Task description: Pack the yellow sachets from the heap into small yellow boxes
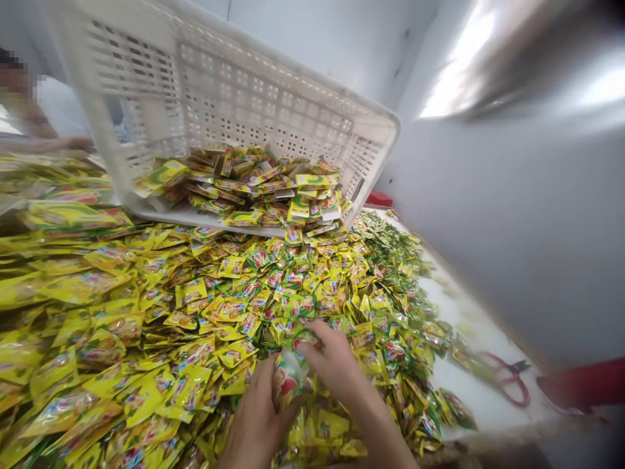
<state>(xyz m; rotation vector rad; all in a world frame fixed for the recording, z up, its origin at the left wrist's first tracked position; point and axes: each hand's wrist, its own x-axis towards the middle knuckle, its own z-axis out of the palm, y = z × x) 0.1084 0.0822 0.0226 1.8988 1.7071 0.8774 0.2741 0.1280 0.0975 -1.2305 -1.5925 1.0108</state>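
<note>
A big heap of small yellow and green sachets [234,306] covers the table. My left hand [256,417] and my right hand [334,365] meet at the heap's near edge. Both pinch a small stack of sachets [288,378] held upright between them. My left fingers wrap the stack from the left. My right fingers press on it from the top and right.
A white perforated plastic crate [219,104] is tipped on its side at the back, with sachets spilling from it. Red-handled scissors [510,378] lie on the bare white tabletop [469,391] at right. A grey wall runs along the right. Another person's arm [34,140] shows far left.
</note>
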